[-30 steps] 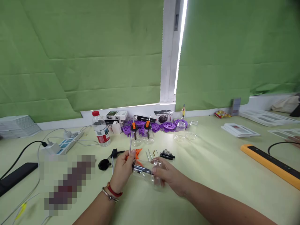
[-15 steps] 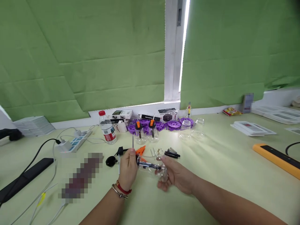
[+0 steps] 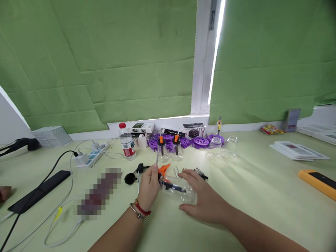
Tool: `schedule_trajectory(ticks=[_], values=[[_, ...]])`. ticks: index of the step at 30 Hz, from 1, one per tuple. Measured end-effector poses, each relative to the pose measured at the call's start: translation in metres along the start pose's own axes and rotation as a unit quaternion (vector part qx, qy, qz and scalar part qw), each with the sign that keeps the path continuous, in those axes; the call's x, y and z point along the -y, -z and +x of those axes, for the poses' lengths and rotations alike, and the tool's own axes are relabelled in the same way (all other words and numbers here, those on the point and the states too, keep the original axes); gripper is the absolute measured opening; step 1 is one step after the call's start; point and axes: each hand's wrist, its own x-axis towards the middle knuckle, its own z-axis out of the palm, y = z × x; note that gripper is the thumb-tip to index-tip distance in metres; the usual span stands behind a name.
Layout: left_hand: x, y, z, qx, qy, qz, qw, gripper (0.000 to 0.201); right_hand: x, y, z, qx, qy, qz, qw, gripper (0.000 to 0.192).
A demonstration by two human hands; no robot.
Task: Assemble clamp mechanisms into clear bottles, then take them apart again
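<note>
A clear glass jar (image 3: 175, 194) lies tilted on its side between my hands, with a black shaft (image 3: 172, 186) inside it. My left hand (image 3: 149, 185) is closed around the jar's dark top end, and a thin metal rod (image 3: 157, 158) sticks up from that fist. Around the jar's rounded base, my right hand (image 3: 203, 196) is cupped, fingers above and thumb below. Just behind the jar are an orange part (image 3: 164, 169), small metal pins (image 3: 176, 172) and a spring (image 3: 199, 171). Black parts (image 3: 130, 178) lie left of my left hand.
Two glass jars with orange and black tops (image 3: 176, 147) stand behind, beside purple openwork pieces (image 3: 201, 141). Further right are two clear glasses (image 3: 230, 147). A water bottle (image 3: 127, 142), a power strip (image 3: 97, 154) and cables are to the left. Another person's hand (image 3: 5, 193) shows at the left edge.
My right hand has turned and shifted over the jar's base, its fingers now reaching across the top. The left hand keeps its hold. The view has swung slightly left.
</note>
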Motion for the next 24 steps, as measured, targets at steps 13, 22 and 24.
schedule_trajectory(ticks=[13,22,24], values=[[0.0,0.016,0.024,-0.09,0.212,-0.118,0.966,0.047,-0.04,0.06,-0.018,-0.227,0.224,-0.305,0.897,0.031],[0.007,0.006,0.02,-0.043,0.208,-0.168,0.963,0.047,-0.153,0.087,-0.062,-0.38,-0.313,0.044,0.869,0.076],[0.009,0.005,0.019,-0.027,0.208,-0.154,0.966,0.045,-0.16,0.086,-0.061,-0.365,-0.319,0.004,0.875,0.077]])
